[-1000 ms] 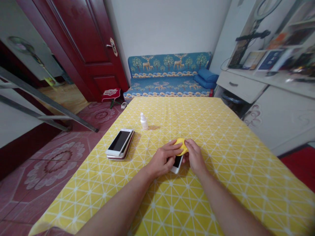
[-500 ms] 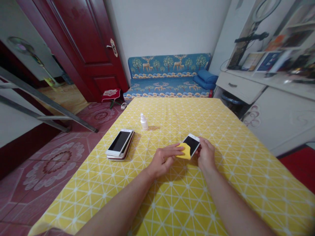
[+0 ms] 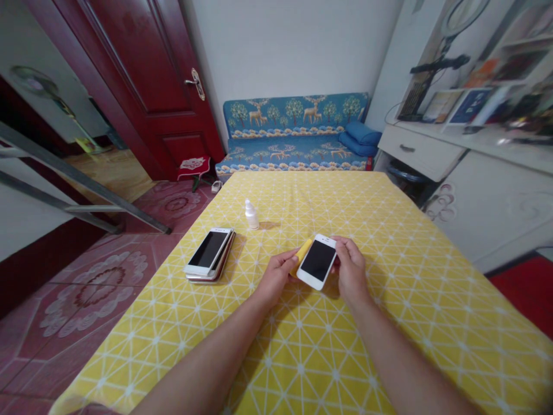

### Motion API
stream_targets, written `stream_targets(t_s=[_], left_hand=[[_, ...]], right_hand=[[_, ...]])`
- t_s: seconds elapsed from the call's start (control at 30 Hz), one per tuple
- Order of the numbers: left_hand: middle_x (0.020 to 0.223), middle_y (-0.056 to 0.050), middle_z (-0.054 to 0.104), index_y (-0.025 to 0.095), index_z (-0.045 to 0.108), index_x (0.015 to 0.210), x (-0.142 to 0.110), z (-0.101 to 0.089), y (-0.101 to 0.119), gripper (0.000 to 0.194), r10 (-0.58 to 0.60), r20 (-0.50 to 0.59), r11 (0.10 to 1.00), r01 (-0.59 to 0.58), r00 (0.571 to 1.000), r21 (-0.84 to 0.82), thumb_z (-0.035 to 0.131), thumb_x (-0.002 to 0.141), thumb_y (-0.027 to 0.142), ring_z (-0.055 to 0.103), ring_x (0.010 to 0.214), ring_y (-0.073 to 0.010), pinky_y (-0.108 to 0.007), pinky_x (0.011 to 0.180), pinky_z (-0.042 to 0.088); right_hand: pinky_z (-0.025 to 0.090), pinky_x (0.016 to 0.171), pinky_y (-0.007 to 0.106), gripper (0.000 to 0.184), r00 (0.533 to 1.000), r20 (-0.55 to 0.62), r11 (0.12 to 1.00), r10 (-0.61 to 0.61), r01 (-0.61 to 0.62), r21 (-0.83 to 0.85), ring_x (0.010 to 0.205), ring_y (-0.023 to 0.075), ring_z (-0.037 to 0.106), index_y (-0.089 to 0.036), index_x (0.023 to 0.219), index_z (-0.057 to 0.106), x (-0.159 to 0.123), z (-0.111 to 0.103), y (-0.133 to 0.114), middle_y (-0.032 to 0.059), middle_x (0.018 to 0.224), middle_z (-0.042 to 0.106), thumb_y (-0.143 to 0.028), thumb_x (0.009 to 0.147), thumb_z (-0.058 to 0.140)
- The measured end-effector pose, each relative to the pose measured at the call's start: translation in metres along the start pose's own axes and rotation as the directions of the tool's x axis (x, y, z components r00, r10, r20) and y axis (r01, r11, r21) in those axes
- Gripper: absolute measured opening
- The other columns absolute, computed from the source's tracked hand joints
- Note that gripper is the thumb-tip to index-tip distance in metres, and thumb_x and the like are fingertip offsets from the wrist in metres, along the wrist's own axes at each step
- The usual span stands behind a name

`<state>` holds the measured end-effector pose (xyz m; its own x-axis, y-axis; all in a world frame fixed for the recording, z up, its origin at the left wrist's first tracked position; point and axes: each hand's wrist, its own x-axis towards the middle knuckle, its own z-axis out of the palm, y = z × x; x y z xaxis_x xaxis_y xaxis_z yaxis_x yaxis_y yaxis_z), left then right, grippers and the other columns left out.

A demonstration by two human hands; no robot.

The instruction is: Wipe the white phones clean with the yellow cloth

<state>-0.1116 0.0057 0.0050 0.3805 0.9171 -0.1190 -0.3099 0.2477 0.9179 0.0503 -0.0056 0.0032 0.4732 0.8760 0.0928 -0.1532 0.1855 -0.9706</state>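
Left hand (image 3: 279,273) pinches yellow cloth (image 3: 303,253) beside white phone (image 3: 318,261), perhaps touching its edge; right hand (image 3: 351,267) grips the phone's side.

The bench (image 3: 302,357) fills the lower middle of the frame. Near the frame's centre, a phone (image 3: 318,261) lies between the two hands: the right hand (image 3: 352,268) at its right edge, the left hand (image 3: 279,276) to its left, with a cloth (image 3: 303,253) in between. Farther left, near the bench's left edge, lies a stack of phones (image 3: 210,253); a bottle (image 3: 252,214) stands behind it and to its right. Behind the bench, at upper centre, is a sofa (image 3: 280,144), cushions (image 3: 362,135) on its right end. Upper left is a door (image 3: 151,86), a stool (image 3: 194,166) before it; upper right, a cabinet (image 3: 488,190).
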Motion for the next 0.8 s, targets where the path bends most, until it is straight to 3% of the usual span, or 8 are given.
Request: stream_targets(t_s=[0.2,0.33,0.47,0.67,0.8], left_hand=[[0.083,-0.009,0.070,0.013,0.070,0.108,-0.003,0.001,0.003,0.053,-0.051,0.095,0.997,0.046,0.994,0.059,0.076,0.068,0.047,0.063,0.064,-0.0156,-0.026,0.058,0.049],[0.080,-0.008,0.071,0.013,0.071,0.102,0.001,-0.005,0.001,0.048,-0.037,0.019,0.998,0.036,0.999,0.055,0.076,0.068,0.046,0.062,0.063,-0.0149,-0.025,0.060,0.046],[0.086,-0.008,0.071,0.013,0.071,0.102,0.006,-0.011,-0.003,0.043,0.052,-0.076,0.991,-0.042,0.996,0.131,0.074,0.071,0.043,0.062,0.070,-0.0158,-0.024,0.062,0.046],[0.084,-0.009,0.069,0.011,0.071,0.106,0.008,-0.011,-0.004,0.047,0.109,-0.047,0.982,-0.100,0.993,0.160,0.073,0.073,0.044,0.058,0.067,-0.0152,-0.026,0.061,0.044],[0.083,-0.008,0.069,0.011,0.070,0.105,0.008,-0.011,-0.004,0.045,0.117,-0.037,0.982,-0.110,0.992,0.154,0.072,0.074,0.043,0.057,0.067,-0.0140,-0.025,0.062,0.043]], right_hand=[[0.029,0.039,0.021,0.033,0.998,0.044,0.998,0.037,-0.035,-0.047,0.048,0.0104,0.045,-0.023,0.089,0.065,-0.001,0.000,0.001,-0.0039,0.062,0.055,-0.053,0.077,0.063],[0.039,0.049,0.023,0.033,0.999,0.025,0.998,0.041,-0.040,-0.050,0.061,0.0143,0.055,-0.022,0.088,0.069,0.014,-0.013,0.004,0.0005,0.076,0.066,-0.051,0.075,0.064],[0.046,0.064,0.031,0.031,0.999,0.040,0.954,-0.015,0.026,-0.300,0.074,0.0205,0.063,-0.019,0.083,0.073,0.049,-0.042,0.007,0.0037,0.080,0.072,-0.047,0.074,0.060],[0.046,0.067,0.035,0.017,0.997,0.055,0.870,-0.055,0.075,-0.488,0.069,0.0225,0.063,-0.017,0.065,0.074,0.116,-0.083,0.005,0.0056,0.068,0.072,-0.033,0.065,0.067],[0.048,0.071,0.037,0.020,0.995,0.012,0.809,-0.100,0.088,-0.582,0.075,0.0238,0.065,-0.016,0.076,0.076,0.150,-0.104,0.000,0.0077,0.075,0.073,-0.031,0.070,0.064]])
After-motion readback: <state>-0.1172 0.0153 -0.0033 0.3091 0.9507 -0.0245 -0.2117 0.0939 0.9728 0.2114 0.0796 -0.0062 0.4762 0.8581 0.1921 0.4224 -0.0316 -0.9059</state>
